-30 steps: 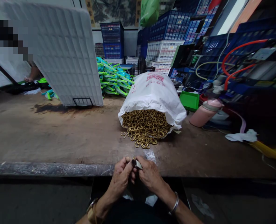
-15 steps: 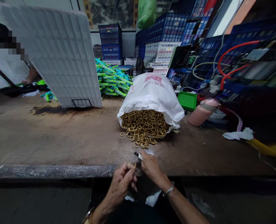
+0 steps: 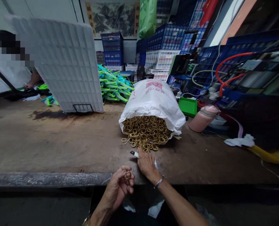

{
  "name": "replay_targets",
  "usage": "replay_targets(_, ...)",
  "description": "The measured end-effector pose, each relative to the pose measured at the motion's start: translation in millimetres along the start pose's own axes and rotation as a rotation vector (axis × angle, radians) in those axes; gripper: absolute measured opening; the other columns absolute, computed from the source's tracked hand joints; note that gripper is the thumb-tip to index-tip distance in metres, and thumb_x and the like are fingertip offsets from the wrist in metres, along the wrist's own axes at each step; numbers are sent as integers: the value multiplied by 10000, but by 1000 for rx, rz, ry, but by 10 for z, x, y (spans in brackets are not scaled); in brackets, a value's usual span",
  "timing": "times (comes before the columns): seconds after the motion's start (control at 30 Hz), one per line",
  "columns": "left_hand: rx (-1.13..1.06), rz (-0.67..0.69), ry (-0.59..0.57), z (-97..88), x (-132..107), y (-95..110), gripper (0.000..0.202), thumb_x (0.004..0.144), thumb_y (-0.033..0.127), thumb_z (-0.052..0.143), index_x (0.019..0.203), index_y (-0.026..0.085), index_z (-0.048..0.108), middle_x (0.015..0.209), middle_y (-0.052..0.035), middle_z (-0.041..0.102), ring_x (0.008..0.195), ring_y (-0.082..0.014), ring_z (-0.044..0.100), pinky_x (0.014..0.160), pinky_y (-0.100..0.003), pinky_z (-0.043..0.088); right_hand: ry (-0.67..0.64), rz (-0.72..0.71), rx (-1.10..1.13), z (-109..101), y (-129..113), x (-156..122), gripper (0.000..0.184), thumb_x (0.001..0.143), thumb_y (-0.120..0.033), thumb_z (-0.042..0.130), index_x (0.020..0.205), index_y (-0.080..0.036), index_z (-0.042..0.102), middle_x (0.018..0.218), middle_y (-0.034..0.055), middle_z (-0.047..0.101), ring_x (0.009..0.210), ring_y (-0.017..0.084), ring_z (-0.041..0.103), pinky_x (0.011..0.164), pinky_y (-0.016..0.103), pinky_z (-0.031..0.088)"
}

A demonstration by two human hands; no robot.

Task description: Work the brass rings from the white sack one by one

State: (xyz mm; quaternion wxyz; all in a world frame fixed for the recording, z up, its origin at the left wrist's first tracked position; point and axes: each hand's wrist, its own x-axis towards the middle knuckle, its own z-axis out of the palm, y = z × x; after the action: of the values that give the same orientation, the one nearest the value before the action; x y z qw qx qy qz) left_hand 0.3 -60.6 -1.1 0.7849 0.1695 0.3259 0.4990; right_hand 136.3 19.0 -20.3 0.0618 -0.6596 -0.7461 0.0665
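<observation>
At bench (image 3: 71,153) edge: left hand (image 3: 118,186), holding brass-coloured ring (image 3: 128,174); right hand (image 3: 148,164), gripping white-handled tool (image 3: 136,154) at ring pile (image 3: 149,130); jutting dark tip (image 3: 132,153), if sharp, could nick skin.

dim light leaves the floor (image 3: 35,207) in deep shadow, and the right edge looks stretched, soft.

Brass-gold rings (image 3: 149,128), white sack (image 3: 151,102) with red print
In front of the sack, the knife blade (image 3: 132,153) is dark, the knife handle (image 3: 136,154) white and the bracelet (image 3: 159,182) silver. Left of the sack, the pile (image 3: 117,86) mixes lime green with turquoise, and the panel (image 3: 66,62) is pale grey, patterned with a ribbed grid. Right of the sack, the tray (image 3: 188,107) is bright green and the bottle (image 3: 202,121) pink; behind the sack, openwork crates (image 3: 163,58) are blue and white.
</observation>
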Motion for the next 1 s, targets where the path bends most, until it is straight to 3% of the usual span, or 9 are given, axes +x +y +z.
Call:
replay_targets(0.17, -93, -76, 56, -46, 57, 24, 281, 663, 351, 643, 585, 133, 483, 645, -1, 526, 541, -81, 493, 450, -190, 394, 3, -17, 104, 20, 48, -10, 229, 761, -56, 373, 916, -177, 491, 773, 59, 619, 673, 157, 559, 566, 254, 281)
replay_targets(0.3, 101, 61, 161, -48, 116, -3, 279, 653, 369, 655, 649, 147, 486, 655, 11, 529, 521, -75, 481, 414, -173, 362, 8, -23, 572, 10, 70, -72, 100, 788, -190, 400, 703, -184, 451, 625, -11, 508, 586, 104, 461, 548, 220, 297)
replay_targets(0.43, 411, 208, 228, -59, 184, -34, 349, 669, 412, 628, 890, 177, 497, 602, 56, 503, 403, -48, 381, 345, -151, 280, -338, 83, 1215, -115, 22, -218, 215, 782, -379, 403, 655, -211, 360, 479, -100, 308, 374, 50, 230, 382, 188, 200)
replay_targets(0.5, 492, 228, 231, -64, 200, -28, 390, 682, 429, 607, 960, 184, 485, 592, 68, 496, 375, -39, 339, 338, -151, 252, -502, 116, 1417, -196, 1, -297, 246, 743, -438, 457, 696, -216, 361, 473, -120, 292, 341, 32, 159, 348, 182, 131)
replay_targets(0.57, 513, 206, 193, -56, 195, -12, 365, 694, 454, 586, 917, 177, 499, 565, 74, 476, 369, -35, 313, 341, -155, 223, -579, 106, 1531, -252, -9, -354, 299, 708, -474, 513, 713, -213, 366, 482, -124, 311, 334, 17, 157, 345, 176, 109)
replay_targets(0.73, 503, 148, 155, 3, 148, 13, 316, 697, 445, 596, 652, 175, 439, 451, 105, 334, 368, -29, 233, 374, -163, 188, -591, 88, 1586, -232, -25, -386, 315, 701, -478, 536, 710, -208, 375, 474, -122, 333, 325, 12, 174, 343, 175, 121)
replay_targets(0.83, 574, 251, 193, 18, 125, 9, 274, 727, 394, 573, 627, 171, 448, 493, 82, 373, 422, -48, 300, 427, -170, 266, -481, 96, 1438, -185, -54, -368, 283, 735, -466, 485, 680, -203, 398, 458, -111, 339, 336, 25, 194, 352, 185, 147)
replay_targets(1.0, 895, 509, 188, 5, 97, 8, 198, 765, 320, 529, 655, 159, 566, 603, 18, 512, 594, -110, 450, 600, -210, 366, -267, -12, 1137, -180, -105, -350, 282, 772, -419, 441, 616, -185, 436, 513, -61, 401, 481, 67, 345, 456, 196, 276)
